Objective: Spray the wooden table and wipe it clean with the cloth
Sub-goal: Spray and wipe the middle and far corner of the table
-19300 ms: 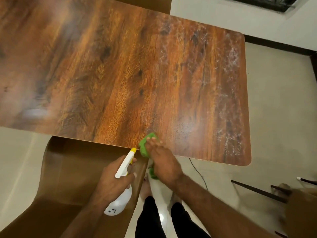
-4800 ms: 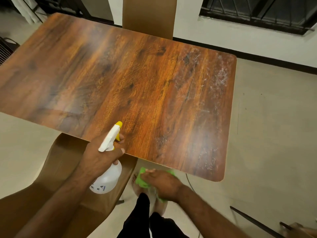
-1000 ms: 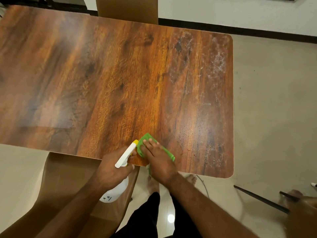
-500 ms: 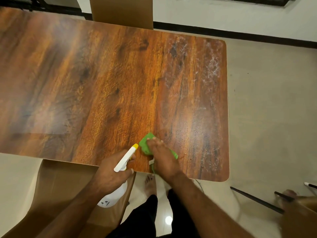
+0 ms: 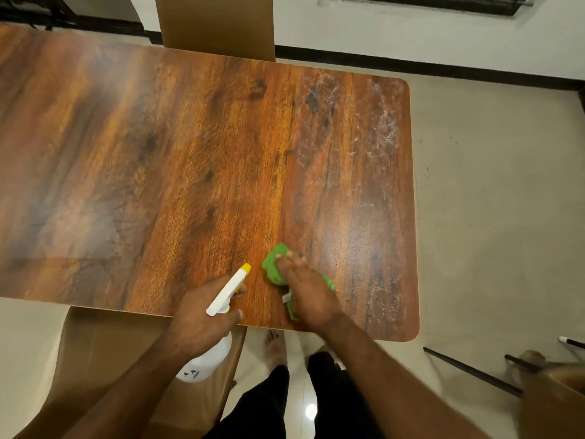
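The wooden table (image 5: 196, 160) fills the upper view, with whitish smears and droplets along its right side. A green cloth (image 5: 274, 270) lies on the table near its front edge. My right hand (image 5: 305, 293) presses flat on the cloth with straight fingers. My left hand (image 5: 199, 321) grips a white spray bottle (image 5: 228, 291) with a yellow nozzle tip, held at the front edge just left of the cloth. The nozzle points toward the tabletop.
A brown chair (image 5: 104, 353) stands under the table's front edge at my left. Another brown chair back (image 5: 215, 26) rises behind the far edge. Dark thin rods (image 5: 471, 372) lie on the beige floor at lower right. My feet and dark trousers show below.
My right hand has slid the green cloth a little farther onto the table and slightly right. The spray bottle has stayed at the front edge beside it.
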### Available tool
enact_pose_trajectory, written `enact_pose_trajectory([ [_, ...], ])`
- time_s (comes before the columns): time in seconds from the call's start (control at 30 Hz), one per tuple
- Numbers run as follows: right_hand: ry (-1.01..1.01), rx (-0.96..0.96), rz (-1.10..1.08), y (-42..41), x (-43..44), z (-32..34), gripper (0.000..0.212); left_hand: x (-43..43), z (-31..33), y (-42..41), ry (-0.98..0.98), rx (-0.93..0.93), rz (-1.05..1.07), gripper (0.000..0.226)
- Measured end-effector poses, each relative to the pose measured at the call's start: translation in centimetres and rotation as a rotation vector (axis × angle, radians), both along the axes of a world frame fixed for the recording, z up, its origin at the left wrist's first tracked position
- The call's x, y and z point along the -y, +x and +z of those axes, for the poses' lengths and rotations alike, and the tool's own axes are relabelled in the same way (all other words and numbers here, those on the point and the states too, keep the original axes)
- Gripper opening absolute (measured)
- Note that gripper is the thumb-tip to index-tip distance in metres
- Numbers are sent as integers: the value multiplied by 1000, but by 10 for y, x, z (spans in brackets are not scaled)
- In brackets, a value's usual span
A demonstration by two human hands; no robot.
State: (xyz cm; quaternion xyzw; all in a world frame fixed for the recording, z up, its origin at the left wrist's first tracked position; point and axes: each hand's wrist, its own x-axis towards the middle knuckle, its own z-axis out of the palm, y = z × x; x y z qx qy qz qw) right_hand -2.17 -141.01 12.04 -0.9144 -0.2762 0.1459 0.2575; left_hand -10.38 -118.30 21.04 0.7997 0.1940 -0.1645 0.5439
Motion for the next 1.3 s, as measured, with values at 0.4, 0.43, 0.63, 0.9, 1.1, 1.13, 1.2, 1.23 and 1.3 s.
enact_pose_trajectory([
  [0.4,57,-4,18,-67,-8,-11,93,2,-2,-1,-12,-34,-14,49],
  [0.43,32,-4,-34,-58,3,-10,95,2,-2,-1,-16,-29,-20,48],
  [0.63,-43,-132,-412,-43,3,-1,101,3,-4,-2,-30,-24,-37,50],
  [0.9,-11,-105,-190,-64,42,-4,96,10,1,-1,-15,-4,-56,50],
  [1.1,-28,-141,-394,-66,37,2,93,17,5,-7,-24,-8,-43,48],
  [1.13,-26,-139,-376,-77,36,5,95,19,8,-6,-29,-9,-40,48],
  [1.2,-14,-102,-292,-92,44,10,97,23,12,-4,-35,-16,-37,48],
  [1.23,-25,-88,-245,-92,52,10,96,25,13,-4,-39,-16,-38,49],
  [1.3,-53,-71,-205,-77,69,7,95,26,13,-5,-40,-16,-42,50],
])
